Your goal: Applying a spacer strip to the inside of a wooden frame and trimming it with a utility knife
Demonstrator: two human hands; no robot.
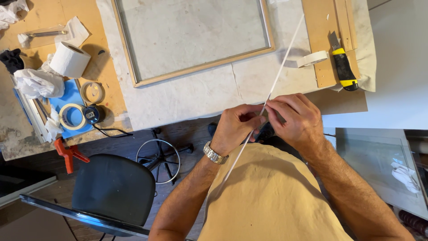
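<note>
My left hand (pixel 236 127) pinches the long thin white strip (pixel 285 58) | my right hand (pixel 296 118) is closed on a small dark tool (pixel 273 115) touching it | strip slants over the table edge by the wooden frame (pixel 196 69) | best to hold steady, go slow.

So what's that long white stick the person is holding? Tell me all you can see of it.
The white strip is very thin, long and straight, perhaps plastic or painted wood; I cannot tell which. It runs slantwise from above the cloth-covered table, past the tape roll, down to the person's chest. Both hands pinch it about midway: the left hand, with a wristwatch, and the right hand, which also presses a small dark tool against it.
</note>
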